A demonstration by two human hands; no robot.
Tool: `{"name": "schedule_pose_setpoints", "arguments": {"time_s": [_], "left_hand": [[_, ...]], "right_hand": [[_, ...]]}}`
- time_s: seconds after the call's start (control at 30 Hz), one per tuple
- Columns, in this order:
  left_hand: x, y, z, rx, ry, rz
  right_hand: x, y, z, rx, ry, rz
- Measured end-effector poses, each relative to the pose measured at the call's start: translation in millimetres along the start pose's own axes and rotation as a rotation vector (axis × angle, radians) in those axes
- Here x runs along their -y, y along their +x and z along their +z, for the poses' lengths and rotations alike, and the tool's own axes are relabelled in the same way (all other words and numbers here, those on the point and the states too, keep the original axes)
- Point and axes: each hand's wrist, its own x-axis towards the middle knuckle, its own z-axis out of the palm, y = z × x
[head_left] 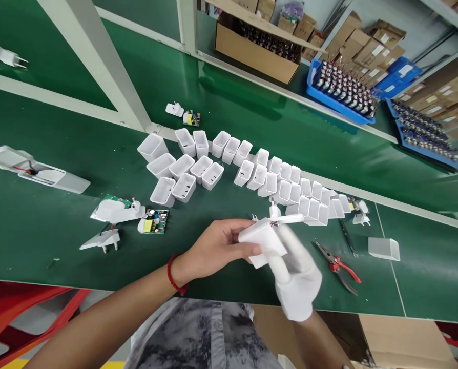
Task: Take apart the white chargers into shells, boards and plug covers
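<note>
My left hand, bare with a red cord bracelet at the wrist, is closed around a white power adapter case just above the bench's front part. At the case's upper end a white cover with plug pins sits ajar, and dark and red wires show in the gap. My right hand, in a white glove, grips the same adapter from the right; its fingers are slightly blurred. Beyond the hands, many white open-topped cases stand in uneven rows.
Red-handled pliers, black tweezers and a lone case lie to the right. Circuit boards and plug covers lie left, near an opened adapter. A frame post rises behind; blue trays line the back shelf.
</note>
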Motion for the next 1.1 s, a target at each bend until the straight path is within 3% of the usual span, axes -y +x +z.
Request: {"name": "schedule_pose_setpoints", "arguments": {"time_s": [0.1, 0.17, 0.3, 0.43, 0.57, 0.77, 0.83, 0.93, 1.03, 1.1], "left_hand": [[-10, 6, 1.1, 0.048, 0.128, 0.062], [-10, 7, -4.7, -0.027, 0.337, 0.106], [8, 9, -24.1, -0.201, 0.852, 0.202], [31, 17, -37.5, -0.213, 1.031, 0.320], [40, 22, -41.7, -0.207, 1.080, 0.415], [49, 23, -48.9, -0.194, 1.134, 0.451], [49, 22, -50.2, -0.200, 1.181, 0.474], [40, 20, -50.3, -0.277, 1.255, 0.596], [25, 18, -50.4, -0.430, 1.398, 0.706], [20, 17, -51.2, -0.546, 1.540, 0.661]], "right_hand": [[-2, 32, -14, 0.024, 0.344, 0.279], [-7, 59, -26, 0.000, 0.517, 0.355], [-22, 101, -47, -0.061, 0.656, 0.413], [-34, 118, -53, -0.014, 0.700, 0.377], [-39, 125, -52, 0.029, 0.620, 0.336], [-27, 149, -45, 0.081, 0.494, 0.322], [-29, 170, -45, 0.051, 0.325, 0.245], [-52, 218, -47, -0.140, -0.136, 0.127], [-87, 272, -38, -0.217, -0.342, 0.154], [-104, 298, -29, -0.207, -0.422, 0.167]]}}
